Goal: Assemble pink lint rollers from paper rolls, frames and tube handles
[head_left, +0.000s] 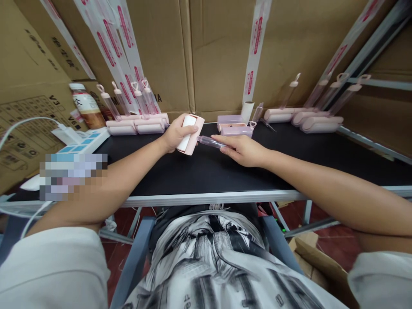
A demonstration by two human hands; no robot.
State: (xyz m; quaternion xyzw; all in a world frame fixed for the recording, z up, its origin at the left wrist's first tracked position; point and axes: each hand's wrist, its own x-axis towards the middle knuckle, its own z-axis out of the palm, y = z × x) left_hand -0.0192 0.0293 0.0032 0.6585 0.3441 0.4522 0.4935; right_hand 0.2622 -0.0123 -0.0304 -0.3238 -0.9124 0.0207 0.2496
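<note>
My left hand [177,134] is closed around the pink head of a lint roller [194,139], whose white paper roll shows under my thumb. My right hand [243,149] grips the roller's clear, purplish handle [210,142] between thumb and fingers. The handle's far end meets the side of the pink head; whether it is fixed in there I cannot tell. Just behind my right hand lies an open purple roller case [234,131] with a pink inside. Beside it stands a white paper roll [247,112].
Several pink lint rollers with upright clear handles stand at the back left [137,125] and back right [322,122]. A drink bottle [86,106] and a power strip [92,140] with white cables sit at the left. Cardboard [219,56] walls off the back of the black table [199,178].
</note>
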